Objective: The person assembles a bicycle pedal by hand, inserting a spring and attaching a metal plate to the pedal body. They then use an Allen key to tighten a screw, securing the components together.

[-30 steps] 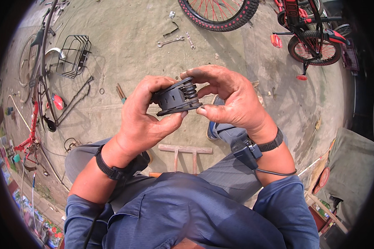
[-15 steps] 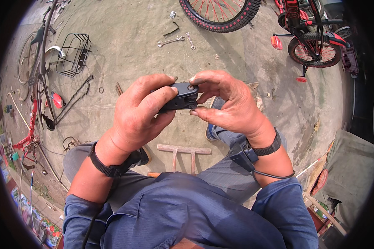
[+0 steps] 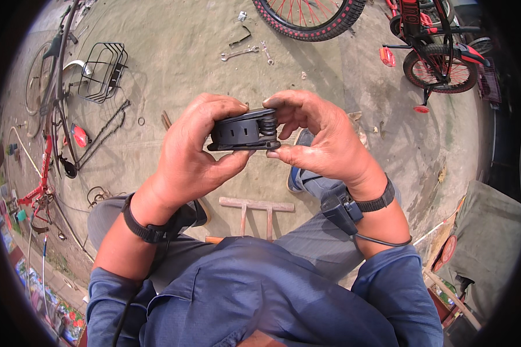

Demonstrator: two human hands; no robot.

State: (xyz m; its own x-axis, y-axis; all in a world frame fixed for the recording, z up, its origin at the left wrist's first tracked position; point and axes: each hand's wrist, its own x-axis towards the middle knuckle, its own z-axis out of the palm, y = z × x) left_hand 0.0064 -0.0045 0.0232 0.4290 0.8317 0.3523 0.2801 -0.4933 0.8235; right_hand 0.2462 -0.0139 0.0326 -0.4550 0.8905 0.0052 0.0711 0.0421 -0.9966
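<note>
In front of my body I hold a black folding multi-tool up between both hands. Its slotted side faces me, and a stack of round pivot ends shows between two plates at its right end. My left hand grips the left part, fingers along the top and thumb beneath. With thumb and fingertips, my right hand pinches the plates at the right end. No blade or key is visibly folded out.
Beyond my hands, wrenches lie on the ground under a bicycle wheel. A black wire basket and bicycle chain are at left. A small bicycle stands far right; a wooden stool frame is between my legs.
The multi-tool has been turned in my hands, so its slotted side and pivot stack now face me instead of its flat top. Both hands still hold it.
</note>
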